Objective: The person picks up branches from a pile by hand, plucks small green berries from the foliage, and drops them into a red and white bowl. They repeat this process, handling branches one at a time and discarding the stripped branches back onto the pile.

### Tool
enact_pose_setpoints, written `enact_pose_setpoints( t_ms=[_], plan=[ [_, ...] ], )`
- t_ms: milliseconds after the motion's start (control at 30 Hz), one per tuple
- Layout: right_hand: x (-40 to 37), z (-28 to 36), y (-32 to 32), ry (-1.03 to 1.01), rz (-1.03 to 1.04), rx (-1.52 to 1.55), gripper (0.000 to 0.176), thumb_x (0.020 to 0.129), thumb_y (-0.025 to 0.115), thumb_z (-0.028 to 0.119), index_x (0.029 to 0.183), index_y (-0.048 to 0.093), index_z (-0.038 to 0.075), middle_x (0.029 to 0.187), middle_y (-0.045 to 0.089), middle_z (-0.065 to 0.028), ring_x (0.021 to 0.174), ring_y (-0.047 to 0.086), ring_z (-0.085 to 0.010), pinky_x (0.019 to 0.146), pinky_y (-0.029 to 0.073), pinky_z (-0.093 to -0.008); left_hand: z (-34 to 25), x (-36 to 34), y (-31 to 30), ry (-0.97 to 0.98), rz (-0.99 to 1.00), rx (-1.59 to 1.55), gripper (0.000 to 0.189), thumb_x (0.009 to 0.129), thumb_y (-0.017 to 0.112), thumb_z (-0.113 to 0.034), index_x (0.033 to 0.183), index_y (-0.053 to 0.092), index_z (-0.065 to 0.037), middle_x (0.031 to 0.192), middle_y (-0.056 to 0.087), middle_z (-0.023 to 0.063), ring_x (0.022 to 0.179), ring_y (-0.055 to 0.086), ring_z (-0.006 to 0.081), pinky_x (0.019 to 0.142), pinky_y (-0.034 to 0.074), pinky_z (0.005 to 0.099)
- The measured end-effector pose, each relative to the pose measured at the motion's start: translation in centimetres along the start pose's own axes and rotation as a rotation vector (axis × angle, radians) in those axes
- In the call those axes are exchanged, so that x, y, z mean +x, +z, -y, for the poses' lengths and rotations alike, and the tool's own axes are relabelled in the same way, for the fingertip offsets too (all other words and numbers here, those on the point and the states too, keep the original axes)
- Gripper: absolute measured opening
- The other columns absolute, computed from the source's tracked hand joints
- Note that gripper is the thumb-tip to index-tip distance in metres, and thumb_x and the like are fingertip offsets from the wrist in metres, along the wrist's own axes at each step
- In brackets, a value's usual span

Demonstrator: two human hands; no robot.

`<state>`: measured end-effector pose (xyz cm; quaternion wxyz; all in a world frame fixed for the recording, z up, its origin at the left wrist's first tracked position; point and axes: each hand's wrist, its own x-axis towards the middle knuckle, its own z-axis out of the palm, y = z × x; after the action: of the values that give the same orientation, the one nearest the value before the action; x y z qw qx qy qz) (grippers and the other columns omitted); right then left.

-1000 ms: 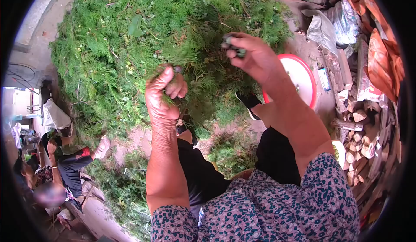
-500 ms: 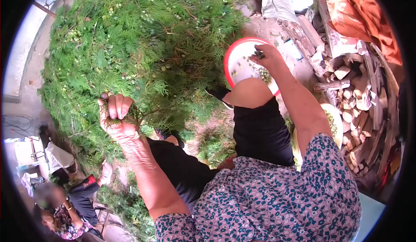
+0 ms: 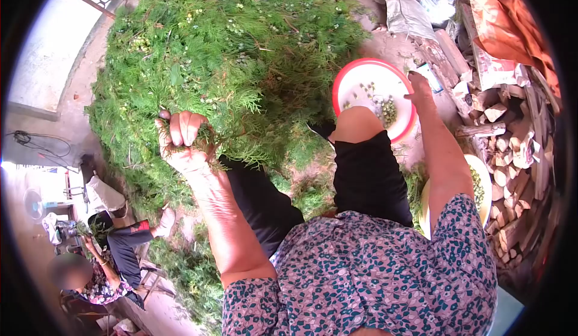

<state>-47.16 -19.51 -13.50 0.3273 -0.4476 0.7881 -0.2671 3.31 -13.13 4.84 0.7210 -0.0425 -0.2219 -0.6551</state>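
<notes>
My left hand (image 3: 188, 138) is closed around a green conifer sprig (image 3: 245, 154), whose feathery end pokes out to the right over my dark trouser leg. A large heap of cut conifer branches (image 3: 229, 53) lies just beyond that hand. At the right edge of a white basin (image 3: 352, 89) with a red rim is my right hand (image 3: 419, 88), its thumb and a fingertip apart and nothing showing between them. Small green cones (image 3: 387, 112) are scattered and bunched on the basin's floor, partly behind my knee.
A second, pale basin (image 3: 483, 173) with cones stands by my right elbow. Stacked firewood (image 3: 503, 155), a grey sack (image 3: 406, 16) and an orange cloth (image 3: 503, 20) line the right side. Another person (image 3: 108, 270) sits at the lower left, a green sprig in hand.
My right hand has moved from over the basin to its right rim; the dark bits in its fingers no longer show. My left hand keeps its sprig. The whole view has shifted.
</notes>
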Motion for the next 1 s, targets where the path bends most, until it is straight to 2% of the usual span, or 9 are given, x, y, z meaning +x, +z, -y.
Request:
enact_pose_setpoints(
  t_ms=[33,100,133,267,367,533,767,933,1000],
  plan=[
    [0.0,0.4,-0.6,-0.083,-0.014,-0.543,0.059,0.067,0.074,0.021,0.116,0.048,0.002,0.121,0.05,-0.0118,0.11,0.047,-0.0224,0.093,0.04,-0.0285,0.0,-0.1,0.1,-0.001,0.001,0.002,0.023,0.09,0.043,-0.017,0.092,0.055,0.003,0.046,0.033,-0.0025,0.041,0.028,0.0102,0.044,0.033,0.0233],
    [-0.5,1.0,-0.1,-0.045,-0.152,0.055,0.038,0.077,0.064,0.023,0.106,0.054,0.001,0.101,0.056,-0.0112,0.089,0.054,-0.0207,0.075,0.049,-0.031,0.5,-0.2,0.6,0.036,0.037,0.033,0.021,0.089,0.043,-0.014,0.092,0.055,0.004,0.048,0.034,-0.0022,0.042,0.029,0.0102,0.044,0.033,0.0233],
    [-4.0,5.3,0.4,0.164,-0.223,0.839,0.028,0.081,0.059,0.023,0.098,0.057,0.001,0.088,0.058,-0.0098,0.074,0.058,-0.0191,0.063,0.052,-0.0318,0.6,-0.2,0.6,0.037,0.101,0.066,0.02,0.088,0.043,-0.012,0.093,0.054,0.005,0.05,0.035,-0.0018,0.043,0.029,0.0103,0.045,0.033,0.0232],
    [-19.4,14.7,2.1,-0.291,0.434,0.534,0.03,0.088,0.049,0.027,0.094,0.058,-0.001,0.079,0.06,-0.0092,0.071,0.058,-0.0166,0.064,0.048,-0.029,1.9,-0.9,2.4,0.044,0.069,0.009,0.022,0.09,0.041,-0.013,0.09,0.054,0.004,0.049,0.035,-0.0012,0.041,0.029,0.0099,0.042,0.031,0.0224],
    [-28.0,16.8,7.0,0.009,1.168,0.968,0.048,0.087,0.048,0.043,0.094,0.056,-0.004,0.079,0.061,-0.0125,0.066,0.06,-0.02,0.059,0.051,-0.0305,2.0,-1.7,4.0,0.024,0.033,-0.077,0.025,0.091,0.041,-0.017,0.086,0.054,0.003,0.046,0.034,-0.0014,0.039,0.026,0.0098,0.037,0.028,0.0219],
    [-30.6,18.6,12.9,0.378,1.089,1.596,0.04,0.087,0.051,0.04,0.098,0.053,0.003,0.09,0.06,-0.011,0.081,0.059,-0.0218,0.073,0.049,-0.0358,-0.1,-6.0,6.0,0.055,-0.067,-0.112,0.032,0.091,0.044,-0.029,0.087,0.056,0.0,0.043,0.033,-0.0023,0.036,0.024,0.0088,0.034,0.025,0.0212],
    [-31.7,16.7,15.9,0.468,1.027,1.417,0.024,0.089,0.051,0.028,0.097,0.051,0.006,0.091,0.06,-0.0094,0.083,0.06,-0.0228,0.069,0.049,-0.0344,-5.0,-16.8,2.3,0.041,-0.201,0.103,0.028,0.093,0.041,-0.025,0.092,0.054,0.001,0.047,0.035,-0.0012,0.038,0.03,0.0095,0.036,0.03,0.0239],
    [-33.6,15.4,16.6,0.541,0.953,1.172,0.039,0.08,0.065,0.025,0.1,0.046,-0.002,0.09,0.052,-0.0101,0.066,0.062,-0.0257,0.05,0.054,-0.0354,-4.9,-22.7,2.0,-0.077,-0.416,0.379,0.03,0.091,0.044,-0.028,0.089,0.057,-0.001,0.045,0.034,-0.0043,0.037,0.027,0.0069,0.032,0.027,0.0222],
    [-33.3,14.6,16.9,0.54,0.952,1.131,0.039,0.08,0.064,0.023,0.101,0.045,-0.004,0.09,0.053,-0.0109,0.066,0.063,-0.0262,0.05,0.054,-0.0354,-4.9,-23.4,2.0,-0.149,-0.603,0.619,0.021,0.085,0.055,-0.022,0.092,0.058,-0.003,0.049,0.041,-0.0028,0.042,0.038,0.0078,0.038,0.037,0.0255]
  ],
)
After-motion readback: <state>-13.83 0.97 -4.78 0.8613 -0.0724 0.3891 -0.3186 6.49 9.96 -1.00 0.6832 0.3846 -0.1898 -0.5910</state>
